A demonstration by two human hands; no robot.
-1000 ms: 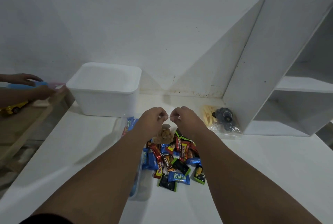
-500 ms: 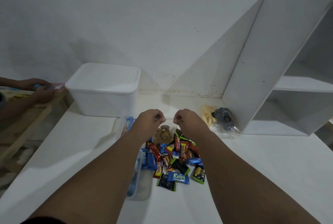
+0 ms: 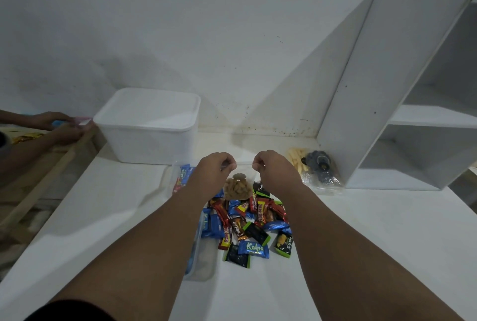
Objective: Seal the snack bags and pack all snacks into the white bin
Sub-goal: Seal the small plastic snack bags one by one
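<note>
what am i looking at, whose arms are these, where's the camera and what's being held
No machine here: a camera worn on a person's head looks down at their own bare arms. The left hand and right hand each pinch the top edge of a clear bag of brown snacks above a pile of wrapped snacks on the white table. The white bin stands behind, to the left; a second snack bag lies beside the white shelf unit. Another person's hands show at far left.
</note>
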